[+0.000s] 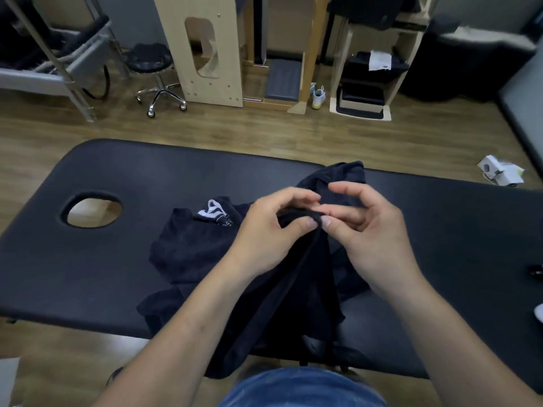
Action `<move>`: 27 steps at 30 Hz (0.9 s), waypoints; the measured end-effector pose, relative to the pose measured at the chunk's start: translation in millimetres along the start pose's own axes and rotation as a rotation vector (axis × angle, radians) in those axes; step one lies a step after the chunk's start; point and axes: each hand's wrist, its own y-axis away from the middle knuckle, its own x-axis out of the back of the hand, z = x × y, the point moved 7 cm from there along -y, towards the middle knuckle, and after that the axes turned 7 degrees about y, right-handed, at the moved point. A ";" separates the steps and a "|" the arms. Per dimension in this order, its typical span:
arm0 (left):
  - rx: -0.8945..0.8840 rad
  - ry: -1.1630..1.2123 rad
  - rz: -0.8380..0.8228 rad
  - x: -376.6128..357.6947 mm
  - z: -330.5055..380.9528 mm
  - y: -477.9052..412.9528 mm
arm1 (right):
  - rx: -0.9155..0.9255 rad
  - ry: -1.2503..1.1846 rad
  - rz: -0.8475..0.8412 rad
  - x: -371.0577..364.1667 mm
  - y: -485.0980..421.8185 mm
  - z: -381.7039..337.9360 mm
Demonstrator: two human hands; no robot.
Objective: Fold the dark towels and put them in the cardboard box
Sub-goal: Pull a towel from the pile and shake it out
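A massage or therapy room: a padded table (147, 177) with face hole (93, 211), a rolling stool (152, 66)

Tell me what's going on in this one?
A person stands at a dark padded table sorting out a dark towel. The left hand and right hand are close together, each pinching the towel's top edge and holding it up, so the rest hangs toward the person. More crumpled dark cloth with a white logo lies on the table to the left. Nothing looks folded yet.
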 end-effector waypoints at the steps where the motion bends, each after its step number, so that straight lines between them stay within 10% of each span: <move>1: 0.007 -0.003 -0.031 -3.7 3.3 -4.6 | 0.008 -0.032 0.006 3.6 -0.4 -2.6; 9: -0.150 -0.148 -0.033 -47.0 73.8 -77.7 | 0.106 -0.107 0.324 67.9 -33.6 -35.5; 16: -0.664 -0.128 0.017 -71.4 248.5 -153.2 | 0.402 0.034 0.432 137.7 -85.0 -124.8; 27: -0.502 0.154 0.389 16.5 354.4 -268.0 | -0.110 0.501 0.540 244.4 -147.6 -1.8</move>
